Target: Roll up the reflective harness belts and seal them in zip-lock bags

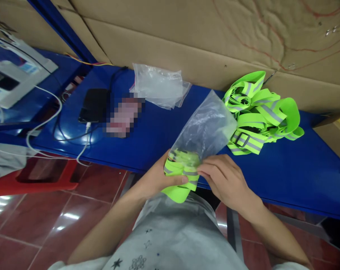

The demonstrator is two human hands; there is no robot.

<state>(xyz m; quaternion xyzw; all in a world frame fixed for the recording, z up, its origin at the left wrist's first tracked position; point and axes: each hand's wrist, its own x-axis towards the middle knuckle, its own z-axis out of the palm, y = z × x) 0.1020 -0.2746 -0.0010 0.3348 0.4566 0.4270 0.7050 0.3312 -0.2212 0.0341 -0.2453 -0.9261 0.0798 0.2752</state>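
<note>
A folded neon-green reflective strap (177,192) with grey stripes is gripped by my left hand (161,174), the thumb lying across its front. The strap's far end is inside the mouth of a clear plastic bag (205,123), which stretches away from me over the table. My right hand (224,176) pinches the bag's edge at the right side of the strap, fingers bent and pressed together. Beyond the bag lies a heap of similar green reflective straps (267,116) with black buckles.
A stack of clear bags (158,84) lies at the back of the blue table (150,138). To the left are a black device (94,105) with a white cable and a blurred-out pinkish object (123,116). Cardboard (158,41) stands behind; a red stool (46,176) is at lower left.
</note>
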